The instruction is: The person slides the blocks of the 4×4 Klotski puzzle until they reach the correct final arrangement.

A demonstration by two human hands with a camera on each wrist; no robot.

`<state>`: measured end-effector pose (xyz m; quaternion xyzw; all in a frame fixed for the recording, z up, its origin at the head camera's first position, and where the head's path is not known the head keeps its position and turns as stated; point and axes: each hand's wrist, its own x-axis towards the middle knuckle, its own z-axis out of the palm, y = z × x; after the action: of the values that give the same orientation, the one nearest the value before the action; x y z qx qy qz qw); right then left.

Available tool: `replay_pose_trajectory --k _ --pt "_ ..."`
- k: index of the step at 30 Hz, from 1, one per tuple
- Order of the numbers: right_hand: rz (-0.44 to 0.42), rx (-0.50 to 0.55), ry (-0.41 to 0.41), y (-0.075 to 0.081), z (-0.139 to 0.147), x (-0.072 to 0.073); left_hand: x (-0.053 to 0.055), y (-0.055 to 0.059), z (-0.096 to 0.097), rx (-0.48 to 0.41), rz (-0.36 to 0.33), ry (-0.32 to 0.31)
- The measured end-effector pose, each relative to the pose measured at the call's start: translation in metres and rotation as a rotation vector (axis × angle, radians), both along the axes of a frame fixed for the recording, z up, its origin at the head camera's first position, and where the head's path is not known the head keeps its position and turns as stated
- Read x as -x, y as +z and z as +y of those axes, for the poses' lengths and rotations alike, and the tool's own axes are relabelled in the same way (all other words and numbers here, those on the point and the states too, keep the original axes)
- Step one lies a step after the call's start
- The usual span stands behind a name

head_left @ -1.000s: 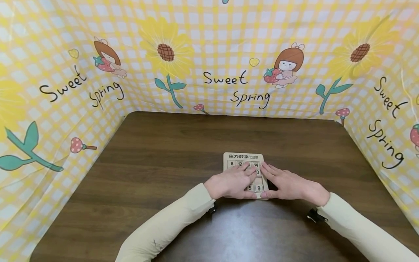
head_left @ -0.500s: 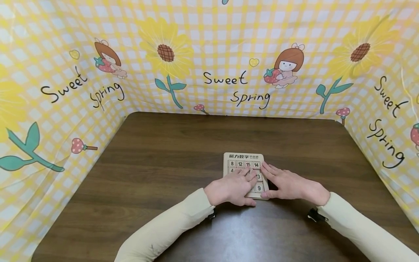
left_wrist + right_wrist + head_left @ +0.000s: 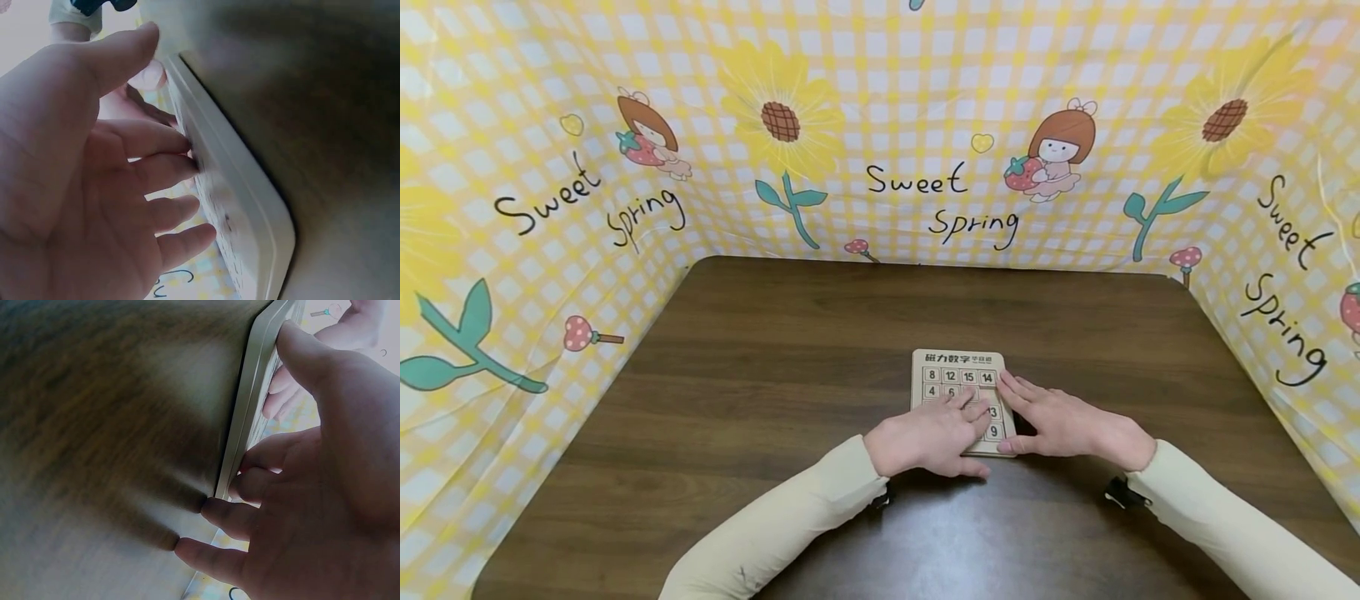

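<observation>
A pale number sliding puzzle (image 3: 958, 359) with dark Chinese lettering along its far edge lies flat on the table. My left hand (image 3: 934, 437) reaches over it from the left, fingertips touching the tiles and thumb off the near edge. Beneath that hand several tiles are hidden. A bare slot shows just above the 13 tile (image 3: 993, 412). Along the puzzle's right side rests my right hand (image 3: 1060, 423), fingers extended at the upper edge and thumb on the near right corner. In the right wrist view, two fingertips (image 3: 181, 545) touch the table beside the frame.
The dark wood-grain table (image 3: 760, 350) stretches around the puzzle. A yellow checked cloth (image 3: 895, 108) with sunflowers and "Sweet Spring" lettering stands behind it and along both sides. A black wrist device (image 3: 1126, 493) sits under the right sleeve.
The 13 tile has slid toward me, leaving a slot above it. My left hand has drawn slightly nearer, uncovering more upper tiles. The right hand and the puzzle's frame have stayed put.
</observation>
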<state>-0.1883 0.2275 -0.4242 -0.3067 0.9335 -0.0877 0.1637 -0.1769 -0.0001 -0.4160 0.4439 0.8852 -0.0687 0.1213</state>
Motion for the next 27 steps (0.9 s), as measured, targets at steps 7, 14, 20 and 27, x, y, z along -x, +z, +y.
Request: replay_pose_trajectory --k 7,14,20,27 --pt "0.006 -0.001 0.006 0.001 0.0 0.0 0.013 0.003 -0.001 -0.041 -0.018 0.03" --pt "-0.002 -0.003 0.004 0.0 0.0 0.0 0.033 0.005 0.003 -0.041 -0.035 0.07" --pt "0.003 0.003 0.001 -0.001 0.001 0.0 0.044 0.003 0.008 -0.058 -0.073 0.096" --pt "0.005 -0.005 0.002 -0.001 0.0 0.001 0.045 0.0 0.01 -0.035 -0.093 0.109"
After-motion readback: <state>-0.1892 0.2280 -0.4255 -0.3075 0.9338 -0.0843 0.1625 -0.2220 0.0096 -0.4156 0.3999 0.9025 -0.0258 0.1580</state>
